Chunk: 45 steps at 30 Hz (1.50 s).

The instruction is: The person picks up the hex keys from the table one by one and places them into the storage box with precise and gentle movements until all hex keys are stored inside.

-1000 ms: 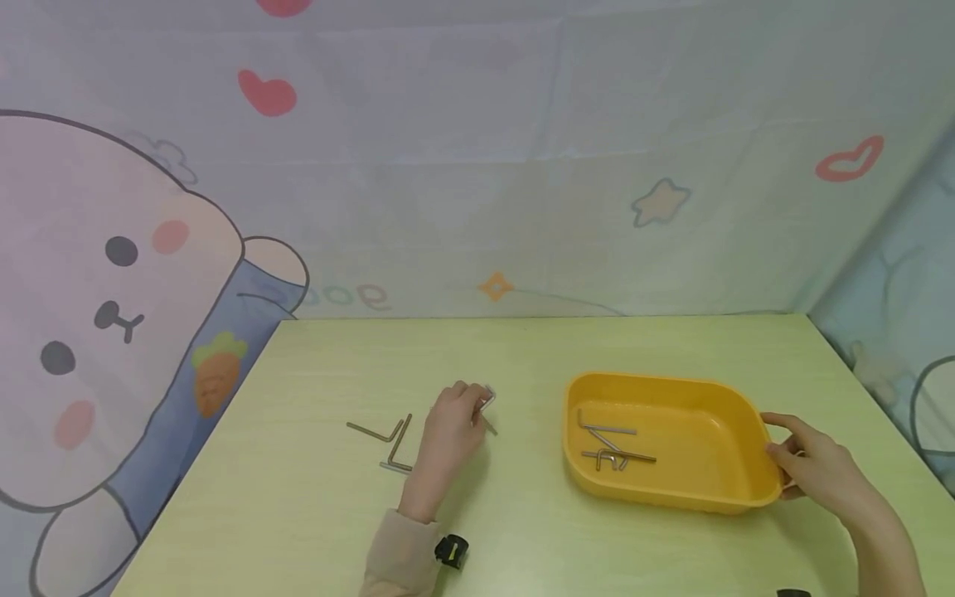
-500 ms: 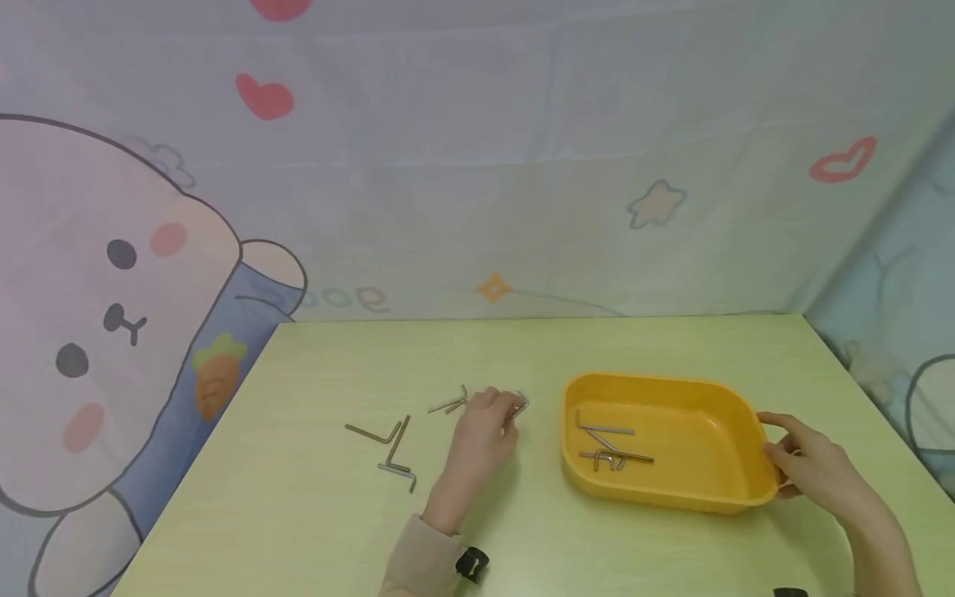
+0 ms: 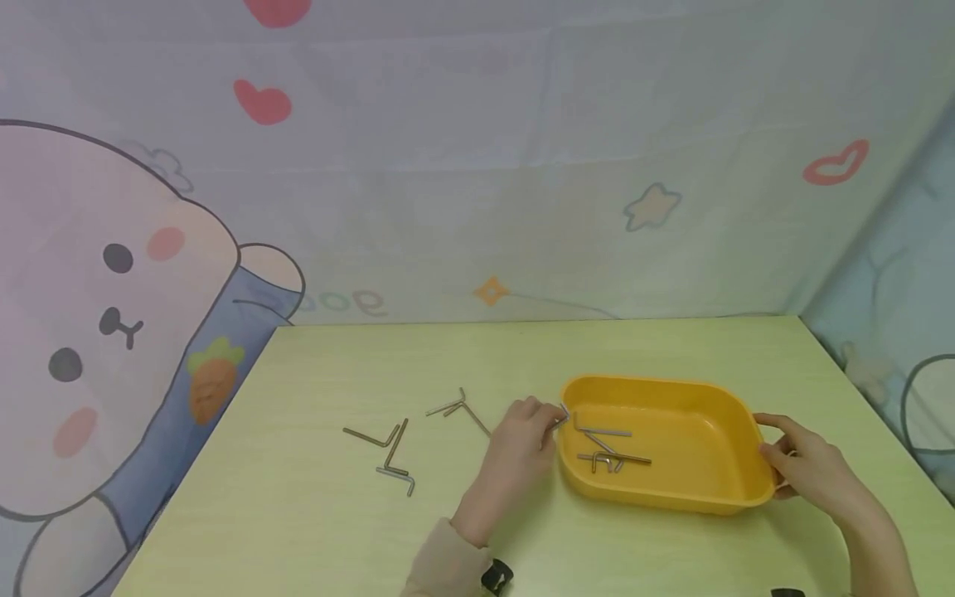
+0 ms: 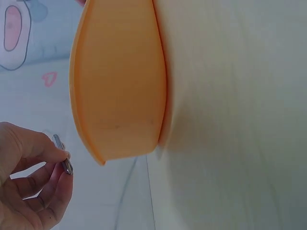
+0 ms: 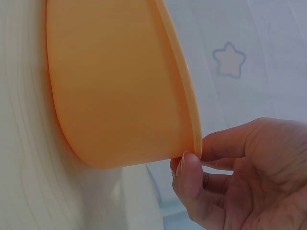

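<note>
My left hand [image 3: 522,444] pinches a silvery hex key [image 3: 561,416] between thumb and fingers, at the left end of a yellow plastic tray [image 3: 694,502]. In the left wrist view the hex key [image 4: 63,154] shows end-on at the fingertips, level with the tray's rim. My right hand [image 3: 809,464] grips the tray's right rim. The right wrist view has the thumb of that hand [image 5: 240,177] on the outside of the tray wall [image 5: 120,96]. Several hex keys [image 3: 608,433] lie at the left inside the tray.
To the left on the pale table [image 3: 283,514] lie more hex keys: one group [image 3: 395,448] farther left, another [image 3: 455,405] nearer the left hand. A printed cloth [image 3: 418,166] hangs behind the table's back edge.
My left hand has moved right with the hex key, from the loose group to the tray's left rim, uncovering the hex keys behind it. The right hand keeps hold of the tray.
</note>
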Each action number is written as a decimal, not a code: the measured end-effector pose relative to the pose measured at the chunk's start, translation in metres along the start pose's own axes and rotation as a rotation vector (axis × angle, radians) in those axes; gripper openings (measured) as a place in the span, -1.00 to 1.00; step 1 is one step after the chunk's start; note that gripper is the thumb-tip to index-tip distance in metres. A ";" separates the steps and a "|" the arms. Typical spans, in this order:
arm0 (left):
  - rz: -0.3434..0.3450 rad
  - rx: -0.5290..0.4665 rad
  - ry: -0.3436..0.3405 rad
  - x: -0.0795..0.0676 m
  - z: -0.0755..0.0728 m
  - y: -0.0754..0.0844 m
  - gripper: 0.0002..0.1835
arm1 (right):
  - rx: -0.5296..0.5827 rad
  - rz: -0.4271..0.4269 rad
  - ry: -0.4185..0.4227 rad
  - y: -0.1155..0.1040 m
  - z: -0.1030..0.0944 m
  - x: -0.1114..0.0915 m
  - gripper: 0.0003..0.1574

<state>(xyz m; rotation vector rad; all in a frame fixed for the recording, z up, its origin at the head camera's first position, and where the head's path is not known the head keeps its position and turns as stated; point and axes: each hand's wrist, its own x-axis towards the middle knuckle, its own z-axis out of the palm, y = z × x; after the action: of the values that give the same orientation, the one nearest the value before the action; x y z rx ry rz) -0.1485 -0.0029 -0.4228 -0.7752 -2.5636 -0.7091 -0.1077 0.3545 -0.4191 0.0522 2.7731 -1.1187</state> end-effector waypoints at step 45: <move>0.172 0.102 -0.582 0.048 0.045 0.063 -0.83 | 0.015 -0.008 0.004 -0.004 0.001 -0.001 -0.39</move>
<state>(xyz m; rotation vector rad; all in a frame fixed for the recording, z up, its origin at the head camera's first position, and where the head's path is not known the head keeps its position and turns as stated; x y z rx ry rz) -0.1572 0.0876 -0.4142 -1.3039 -2.9493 -0.3231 -0.1070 0.3511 -0.4171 0.0450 2.7706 -1.1429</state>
